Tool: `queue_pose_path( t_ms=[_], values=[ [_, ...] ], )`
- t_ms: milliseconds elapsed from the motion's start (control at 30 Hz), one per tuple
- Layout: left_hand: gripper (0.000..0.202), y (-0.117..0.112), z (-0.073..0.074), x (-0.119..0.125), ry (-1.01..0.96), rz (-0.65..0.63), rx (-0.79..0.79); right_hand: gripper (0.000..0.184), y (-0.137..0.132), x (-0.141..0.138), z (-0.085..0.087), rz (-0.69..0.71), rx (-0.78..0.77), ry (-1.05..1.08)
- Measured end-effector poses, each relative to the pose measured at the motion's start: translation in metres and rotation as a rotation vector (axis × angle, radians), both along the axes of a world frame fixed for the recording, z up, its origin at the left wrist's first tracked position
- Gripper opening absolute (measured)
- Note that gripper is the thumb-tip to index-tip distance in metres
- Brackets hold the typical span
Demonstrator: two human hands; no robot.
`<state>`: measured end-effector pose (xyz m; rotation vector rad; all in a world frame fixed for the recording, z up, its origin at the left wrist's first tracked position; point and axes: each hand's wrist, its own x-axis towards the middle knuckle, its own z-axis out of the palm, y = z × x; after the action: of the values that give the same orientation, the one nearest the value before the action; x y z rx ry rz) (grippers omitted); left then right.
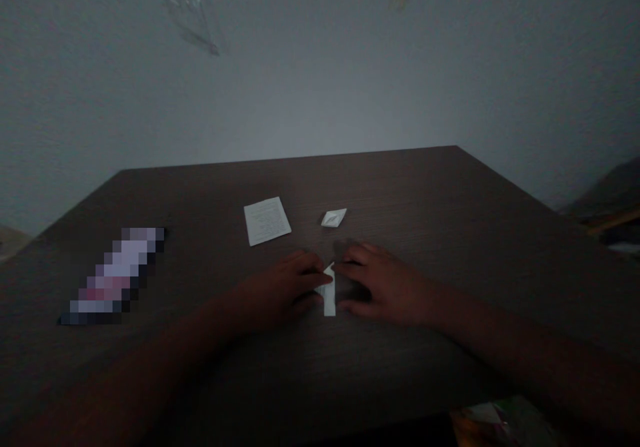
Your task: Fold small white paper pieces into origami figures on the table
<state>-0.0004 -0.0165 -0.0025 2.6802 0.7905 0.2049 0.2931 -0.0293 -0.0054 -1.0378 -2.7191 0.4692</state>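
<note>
At the middle of the table (450,234): one paper strip (329,294), white, narrow, folded, lying flat on the dark wood with its upper tip raised slightly.

Left hand (285,287): laid palm down against the strip's left edge; thumb and forefinger are closed together on that edge.

Right hand (387,284): laid palm down at the strip's right side, fingers spread and not closed on anything; one fingertip is set against the upper tip. In the dim light finer detail of the hold cannot be told.

Step in hand, as judged: a fold is being pressed or creased into the strip, with both hands bracing it against the wood. A further fold would call for the strip to be pinned flat by one hand while the raised tip is turned over by the other, with the edges kept matched.

Beyond the hands: one square sheet (267,220), white, flat, faintly printed; just to its right, apart from it, one small folded piece (333,218), white.

Far left: one long object (113,277), obscured by pixelation.

Containers: one clear plastic bag (187,14) is seen at the top against the wall, its contents not discernible. One colourful packet (500,420) is cut off by the lower edge; whether anything is in it cannot be told.
</note>
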Motion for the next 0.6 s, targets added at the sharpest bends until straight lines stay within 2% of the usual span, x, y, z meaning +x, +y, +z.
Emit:
queue_pose_path(
  t_ms=[100,200,367,600],
  values=[
    [0.029,-0.002,0.000,0.002,0.012,-0.018,0.113,0.061,-0.002,0.001,0.001,0.001,-0.010,0.013],
    [0.026,-0.002,-0.003,0.003,0.012,0.011,0.179,0.061,-0.003,0.001,-0.002,-0.022,0.002,0.041],
    [0.024,0.000,-0.009,0.005,0.013,0.050,0.233,0.041,-0.004,-0.001,-0.007,-0.004,0.030,0.078],
    [0.022,-0.003,-0.005,0.011,0.016,0.094,0.202,0.013,-0.006,-0.003,-0.011,0.082,0.131,0.122]
  ],
)
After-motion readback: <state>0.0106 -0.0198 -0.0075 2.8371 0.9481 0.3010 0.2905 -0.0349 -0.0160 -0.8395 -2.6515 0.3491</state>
